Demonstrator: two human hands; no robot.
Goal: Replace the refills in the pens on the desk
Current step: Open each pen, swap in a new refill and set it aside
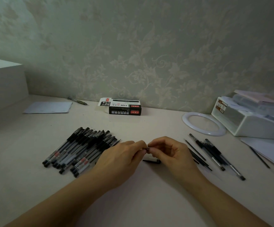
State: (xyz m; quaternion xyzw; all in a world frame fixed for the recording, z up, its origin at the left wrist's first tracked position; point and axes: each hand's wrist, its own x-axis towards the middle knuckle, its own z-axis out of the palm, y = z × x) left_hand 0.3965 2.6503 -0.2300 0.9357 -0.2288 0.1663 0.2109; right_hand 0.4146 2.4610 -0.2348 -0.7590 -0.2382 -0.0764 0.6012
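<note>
My left hand (121, 158) and my right hand (170, 153) meet at the middle of the desk, fingertips pinched together on a small dark pen part (147, 147); most of it is hidden by my fingers. A black pen cap (151, 161) lies on the desk just below my right hand. A pile of several black gel pens (82, 148) lies to the left of my left hand. To the right lie a few pens (214, 153) and loose thin refills (196, 153).
A black and white refill box (124, 108) stands near the wall. A white ring (204, 123) and a white organiser box (250, 118) sit at the right, with papers (270, 149) in front. A sheet (48, 107) and a pen (77, 101) lie back left.
</note>
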